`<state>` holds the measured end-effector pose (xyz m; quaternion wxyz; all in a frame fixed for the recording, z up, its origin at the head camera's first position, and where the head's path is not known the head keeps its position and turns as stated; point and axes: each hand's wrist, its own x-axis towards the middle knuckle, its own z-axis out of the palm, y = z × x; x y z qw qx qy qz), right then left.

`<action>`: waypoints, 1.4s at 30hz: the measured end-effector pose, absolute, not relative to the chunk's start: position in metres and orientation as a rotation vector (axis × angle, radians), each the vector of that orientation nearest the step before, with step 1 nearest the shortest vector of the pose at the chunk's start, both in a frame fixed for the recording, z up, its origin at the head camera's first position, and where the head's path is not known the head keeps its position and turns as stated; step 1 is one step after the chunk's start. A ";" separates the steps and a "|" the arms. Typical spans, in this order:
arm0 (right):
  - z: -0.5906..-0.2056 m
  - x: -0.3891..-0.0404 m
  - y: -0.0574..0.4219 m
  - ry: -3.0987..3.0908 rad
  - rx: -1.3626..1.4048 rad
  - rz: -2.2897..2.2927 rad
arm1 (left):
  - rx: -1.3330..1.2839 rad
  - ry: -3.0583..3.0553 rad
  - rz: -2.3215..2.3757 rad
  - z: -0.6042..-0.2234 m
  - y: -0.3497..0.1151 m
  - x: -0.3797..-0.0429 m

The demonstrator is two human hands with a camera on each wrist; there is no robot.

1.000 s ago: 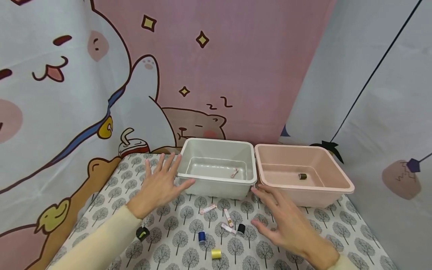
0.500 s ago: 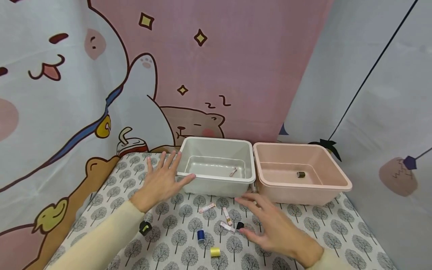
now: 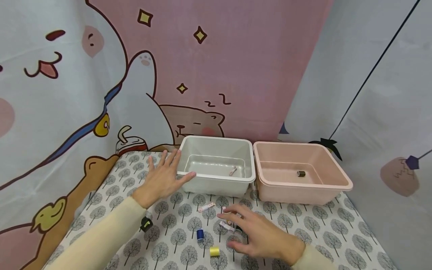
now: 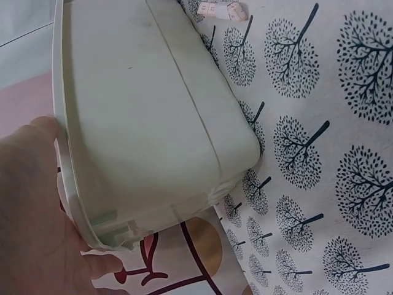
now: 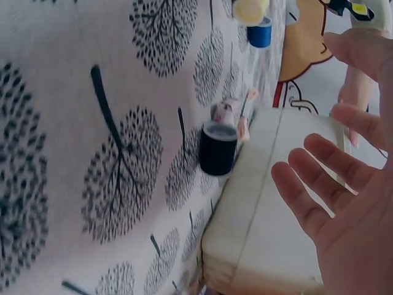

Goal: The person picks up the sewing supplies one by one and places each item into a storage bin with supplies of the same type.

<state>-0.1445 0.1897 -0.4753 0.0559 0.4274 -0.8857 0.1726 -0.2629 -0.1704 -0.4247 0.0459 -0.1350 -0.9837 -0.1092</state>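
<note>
My left hand is at the left rim of the grey-white bin, its fingers spread and thumb along the front corner. Over the table in front of the bins hovers my right hand, fingers loosely bent and nothing held. Beneath it lie small pink-and-white printed clips, like clothespins, partly covered by the fingers. The black thread spool stands upright beside them in the right wrist view; the hand mostly hides it in the head view. Another clip lies nearer the bin.
A blue spool and a yellow spool are on the tree-print cloth. Inside the grey-white bin is one clip. The pink bin on the right contains a dark olive spool. A cartoon curtain hangs behind.
My right hand has moved left and down from beside the pink bin to over the clips and black spool. The left hand has stayed at the bin's rim.
</note>
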 end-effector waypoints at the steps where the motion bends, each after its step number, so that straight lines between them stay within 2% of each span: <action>1: -0.476 -0.145 0.188 -2.680 1.323 0.520 | -0.412 -3.005 -0.341 -0.425 -0.170 -0.264; 21: -0.495 -0.145 0.160 -2.695 1.664 0.624 | -0.419 -3.020 -0.392 -0.425 -0.167 -0.265; 42: -0.506 -0.151 0.153 -2.596 1.794 0.643 | -0.426 -3.034 -0.389 -0.428 -0.166 -0.266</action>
